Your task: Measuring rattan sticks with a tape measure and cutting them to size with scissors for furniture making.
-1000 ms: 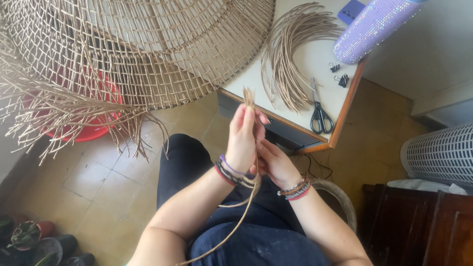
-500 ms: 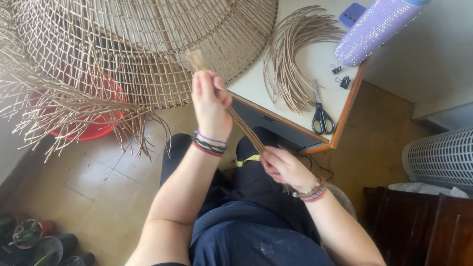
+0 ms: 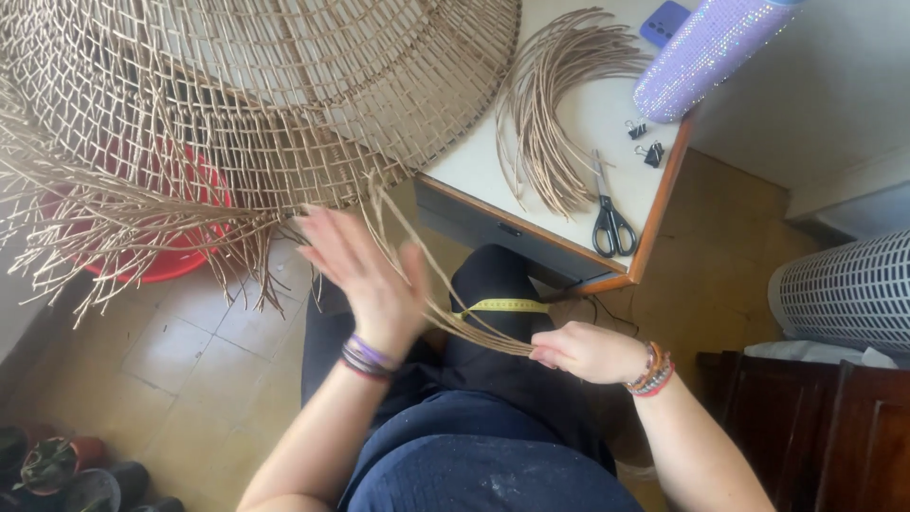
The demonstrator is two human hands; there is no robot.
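Head view: right hand pinches thin tan reed strands over the lap, running up to the big woven wicker dome. Left hand is spread open against them. Black-handled scissors on the white counter.

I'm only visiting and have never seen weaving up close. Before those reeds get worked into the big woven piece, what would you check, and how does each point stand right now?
1. Strand ends gripped: ok. The right hand pinches the bundle of reeds.
2. Strands guided: cannot tell. The left hand is open and blurred beside them.
3. Strands reach the woven shade: ok, they run up to its loose edge.
4. Spare reeds nearby: ok, on the table.
5. Scissors within reach: probably ok, near the table edge.
6. Measuring tape out of the way: not ok, it lies on the lap under the strands.
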